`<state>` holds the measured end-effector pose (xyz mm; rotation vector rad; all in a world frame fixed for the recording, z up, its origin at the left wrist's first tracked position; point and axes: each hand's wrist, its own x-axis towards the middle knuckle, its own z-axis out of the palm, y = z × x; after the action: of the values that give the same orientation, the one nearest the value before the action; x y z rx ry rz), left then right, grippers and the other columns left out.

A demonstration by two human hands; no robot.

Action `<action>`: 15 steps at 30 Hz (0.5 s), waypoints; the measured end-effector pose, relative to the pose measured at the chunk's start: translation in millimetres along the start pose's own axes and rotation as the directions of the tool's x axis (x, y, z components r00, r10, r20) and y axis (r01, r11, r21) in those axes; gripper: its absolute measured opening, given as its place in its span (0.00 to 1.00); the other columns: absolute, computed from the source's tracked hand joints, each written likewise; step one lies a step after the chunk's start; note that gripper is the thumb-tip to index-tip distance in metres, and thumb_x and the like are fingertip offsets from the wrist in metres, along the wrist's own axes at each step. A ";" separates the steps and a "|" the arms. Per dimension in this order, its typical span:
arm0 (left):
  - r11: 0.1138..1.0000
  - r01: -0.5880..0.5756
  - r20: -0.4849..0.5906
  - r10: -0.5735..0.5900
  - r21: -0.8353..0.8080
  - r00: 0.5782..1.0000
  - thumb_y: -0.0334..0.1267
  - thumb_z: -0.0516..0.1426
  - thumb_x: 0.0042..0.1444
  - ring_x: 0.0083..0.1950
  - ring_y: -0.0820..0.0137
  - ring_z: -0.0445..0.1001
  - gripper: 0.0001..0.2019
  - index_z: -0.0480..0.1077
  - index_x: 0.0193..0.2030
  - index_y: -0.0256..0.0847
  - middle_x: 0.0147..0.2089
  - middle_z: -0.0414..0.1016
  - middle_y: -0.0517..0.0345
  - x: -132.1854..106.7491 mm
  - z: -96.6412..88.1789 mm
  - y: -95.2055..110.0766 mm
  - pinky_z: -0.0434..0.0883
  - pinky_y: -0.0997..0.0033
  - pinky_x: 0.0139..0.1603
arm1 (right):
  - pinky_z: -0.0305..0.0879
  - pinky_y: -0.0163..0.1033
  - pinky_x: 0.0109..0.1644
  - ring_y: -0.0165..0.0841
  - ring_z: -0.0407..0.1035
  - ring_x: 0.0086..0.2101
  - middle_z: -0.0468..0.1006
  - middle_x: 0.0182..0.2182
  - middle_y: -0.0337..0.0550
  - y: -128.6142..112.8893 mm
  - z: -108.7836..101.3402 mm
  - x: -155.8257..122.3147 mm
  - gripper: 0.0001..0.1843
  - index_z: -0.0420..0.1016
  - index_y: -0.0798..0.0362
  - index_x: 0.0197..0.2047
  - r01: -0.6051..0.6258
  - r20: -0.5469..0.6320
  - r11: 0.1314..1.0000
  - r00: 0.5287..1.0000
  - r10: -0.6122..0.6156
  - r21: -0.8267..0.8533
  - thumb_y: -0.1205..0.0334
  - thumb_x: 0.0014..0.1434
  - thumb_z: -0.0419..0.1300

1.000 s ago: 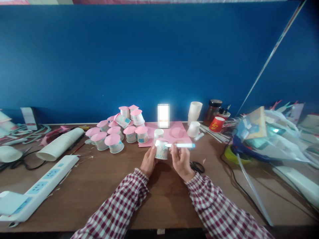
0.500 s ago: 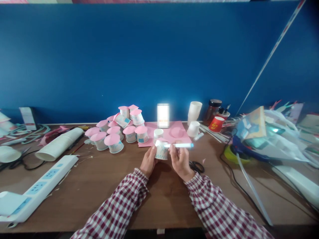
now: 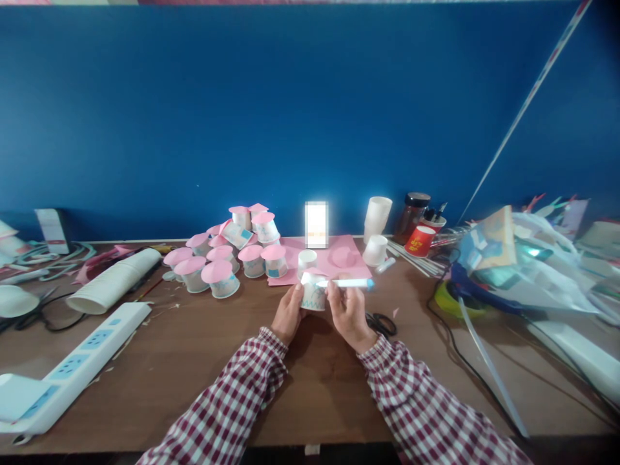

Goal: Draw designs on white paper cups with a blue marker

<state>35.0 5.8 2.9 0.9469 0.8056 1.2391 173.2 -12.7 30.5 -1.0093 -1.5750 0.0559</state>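
My left hand [image 3: 289,312] is closed around the left side of a white paper cup [image 3: 312,298], which stands upside down with a blue zigzag along its lower edge. My right hand [image 3: 349,315] pinches a white marker pen [image 3: 351,283] with a light blue end. The pen lies almost level, its tip at the upper part of the cup. Just behind is another white paper cup [image 3: 307,260] on a sheet of pink paper [image 3: 334,268]. Black-handled scissors [image 3: 382,323] lie beside my right wrist, partly hidden by it.
Several decorated cups with pink paper tops [image 3: 220,276] are grouped at the left. A power strip [image 3: 82,361] and stacked cups [image 3: 113,281] lie farther left. At the right are white cups [image 3: 376,250], a red cup [image 3: 419,241], a jar [image 3: 414,216] and a plastic bag [image 3: 547,258].
The pen and my right hand have shifted very slightly at the cup. My left hand keeps its hold, and the other things stay where they were.
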 end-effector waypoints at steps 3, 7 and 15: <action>1.000 -0.013 0.015 0.013 -0.012 1.000 0.54 0.53 0.54 0.42 0.63 0.73 0.25 0.68 0.51 0.35 0.44 0.75 0.47 -0.1 0.3 0.1 0.69 0.67 0.39 | 0.71 0.40 0.33 0.35 0.70 0.28 0.73 0.28 0.46 -1.6 -0.9 1.2 0.05 0.68 0.53 0.38 -0.011 0.013 1.000 1.000 0.011 0.009 0.63 0.62 0.53; 1.000 -0.020 0.026 0.020 -0.014 0.999 0.53 0.53 0.55 0.42 0.63 0.72 0.25 0.67 0.51 0.34 0.45 0.74 0.46 0.0 0.1 -0.2 0.69 0.68 0.38 | 0.71 0.40 0.34 0.34 0.71 0.29 0.73 0.29 0.46 -3.6 -1.8 3.1 0.06 0.68 0.53 0.39 -0.012 0.032 1.000 0.999 0.012 0.015 0.63 0.63 0.51; 0.999 -0.017 0.028 0.017 -0.030 0.999 0.54 0.54 0.54 0.44 0.62 0.72 0.26 0.67 0.50 0.34 0.46 0.74 0.46 -1.1 2.2 1.9 0.70 0.66 0.41 | 0.71 0.38 0.36 0.33 0.71 0.30 0.74 0.30 0.45 5.3 2.4 -3.0 0.05 0.67 0.54 0.40 0.002 0.033 1.000 0.999 -0.001 -0.027 0.64 0.63 0.52</action>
<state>36.0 4.5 5.5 0.9466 0.7568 1.2469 173.9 -10.0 24.5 -1.0331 -1.6105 0.0505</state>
